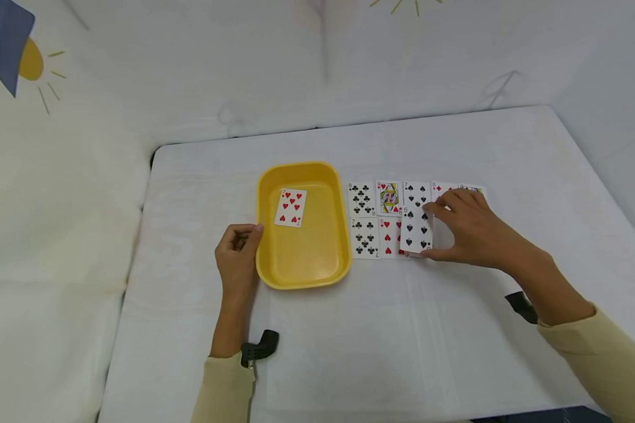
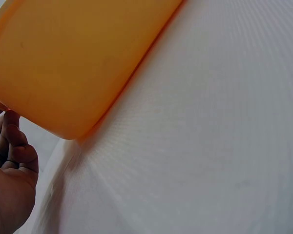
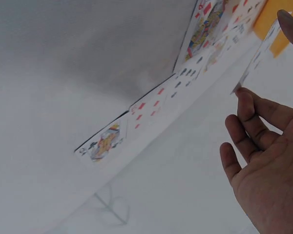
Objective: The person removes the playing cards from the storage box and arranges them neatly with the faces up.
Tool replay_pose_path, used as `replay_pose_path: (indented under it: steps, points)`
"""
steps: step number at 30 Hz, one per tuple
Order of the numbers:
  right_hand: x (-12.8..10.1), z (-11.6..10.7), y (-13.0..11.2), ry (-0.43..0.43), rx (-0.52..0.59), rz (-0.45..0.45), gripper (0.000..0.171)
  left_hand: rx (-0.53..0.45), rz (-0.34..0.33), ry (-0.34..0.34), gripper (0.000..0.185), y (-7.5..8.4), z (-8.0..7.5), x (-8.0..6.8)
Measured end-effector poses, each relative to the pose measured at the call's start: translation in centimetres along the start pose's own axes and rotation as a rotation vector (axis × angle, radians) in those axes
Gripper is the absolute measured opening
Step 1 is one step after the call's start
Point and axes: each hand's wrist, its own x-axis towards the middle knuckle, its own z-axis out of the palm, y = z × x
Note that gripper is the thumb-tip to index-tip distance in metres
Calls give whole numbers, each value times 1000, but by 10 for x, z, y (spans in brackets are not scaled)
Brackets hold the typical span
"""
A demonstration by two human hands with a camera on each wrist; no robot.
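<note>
Right hand (image 1: 468, 229) pinches glossy six of spades (image 1: 417, 230); left hand (image 1: 238, 258), fingers curled, touches smooth yellow plastic tray (image 1: 301, 276).

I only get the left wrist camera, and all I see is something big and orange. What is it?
Observer: A yellow tray; the left hand rests against its rim.
Operator: Is anything inside?
Observer: One card, the seven of hearts.
Operator: What is the other hand doing?
Observer: The right hand pinches the six of spades, lifted off the table.
Operator: Are there more cards?
Observer: Yes, two rows lie beside the tray, starting with the eight of clubs.
</note>
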Motion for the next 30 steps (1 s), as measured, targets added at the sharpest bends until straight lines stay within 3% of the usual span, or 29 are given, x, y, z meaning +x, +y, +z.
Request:
replay_pose_path:
  steps: [9,30]
  points:
    - [-16,4,13,-17,0,48,80,16,-11,-16,23,29,2,-10]
    - [-44,12,43,-39,34,88,79,35,-2,-17,25,30,3,-11]
